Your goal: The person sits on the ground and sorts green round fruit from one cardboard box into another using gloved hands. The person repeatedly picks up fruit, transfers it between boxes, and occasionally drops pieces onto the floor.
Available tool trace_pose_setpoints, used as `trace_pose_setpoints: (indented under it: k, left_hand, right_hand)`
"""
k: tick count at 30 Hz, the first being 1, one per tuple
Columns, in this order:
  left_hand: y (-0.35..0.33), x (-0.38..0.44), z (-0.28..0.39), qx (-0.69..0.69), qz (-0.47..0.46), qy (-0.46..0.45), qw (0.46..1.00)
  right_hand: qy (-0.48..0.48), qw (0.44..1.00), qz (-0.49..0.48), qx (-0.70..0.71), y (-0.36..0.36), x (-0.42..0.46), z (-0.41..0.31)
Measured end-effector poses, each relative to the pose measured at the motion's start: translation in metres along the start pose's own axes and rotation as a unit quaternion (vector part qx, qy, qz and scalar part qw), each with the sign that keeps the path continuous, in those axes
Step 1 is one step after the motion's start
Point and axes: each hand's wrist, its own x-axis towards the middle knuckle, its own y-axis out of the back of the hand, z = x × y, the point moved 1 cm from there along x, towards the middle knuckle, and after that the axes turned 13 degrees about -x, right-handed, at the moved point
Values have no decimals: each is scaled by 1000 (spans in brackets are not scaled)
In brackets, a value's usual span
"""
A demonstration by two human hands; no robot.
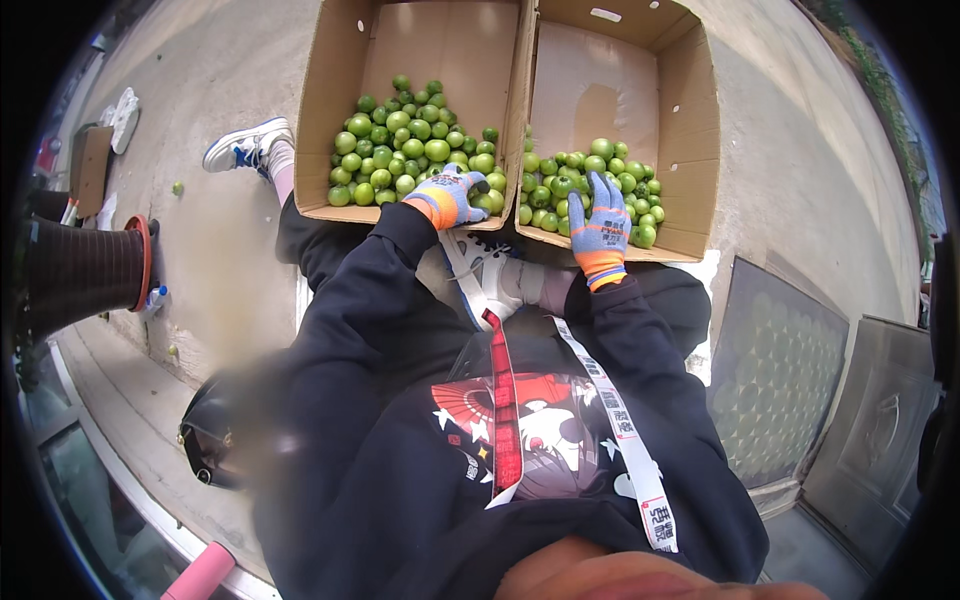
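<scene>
Two open cardboard boxes stand side by side before me, the left box [330,90] and the right box [686,97]. Green tomatoes [420,129] are heaped in the near part of the left box. A smaller heap of green tomatoes [561,186] lies in the right one. My left hand [446,196], in a grey-blue and orange work glove, reaches into the left box's near right corner, its fingers and thumb spread around tomatoes; whether it grips one is unclear. My right hand [602,225], gloved alike, rests with fingers extended and apart on tomatoes at the right box's near side.
My legs flank the boxes, with one sneaker [251,144] at the left and another [484,274] below them. A black bag [214,431] sits on the concrete at my left. Farther left is a dark ribbed pot [90,262]. A framed panel [776,367] stands on the right.
</scene>
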Motion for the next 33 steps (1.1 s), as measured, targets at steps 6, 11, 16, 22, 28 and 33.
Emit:
trace_pose_setpoints:
  k: [6, 11, 16, 22, 28, 33]
  left_hand:
    - [-5, -2, -12, -169, 178, 10, 969]
    - [-7, 0, -31, -559, 211, -88, 797]
    - [-37, -82, 5, -638, 197, -163, 726]
    - [-111, -103, 9, -766, -5, -130, 629]
    - [-116, -105, 21, -625, 164, -235, 726]
    - [-107, -104, 19, -752, 102, -82, 646]
  right_hand:
    - [7, 999, 25, -31, -9, 6, 5]
    - [11, 999, 13, -29, -22, 13, 16]
    - [148, 973, 41, 172, 14, 15, -32]
    - [302, 919, -177, 182, 36, -35, -84]
    - [269, 928, -177, 187, 41, -22, -60]
    - [163, 980, -51, 104, 27, 19, -28]
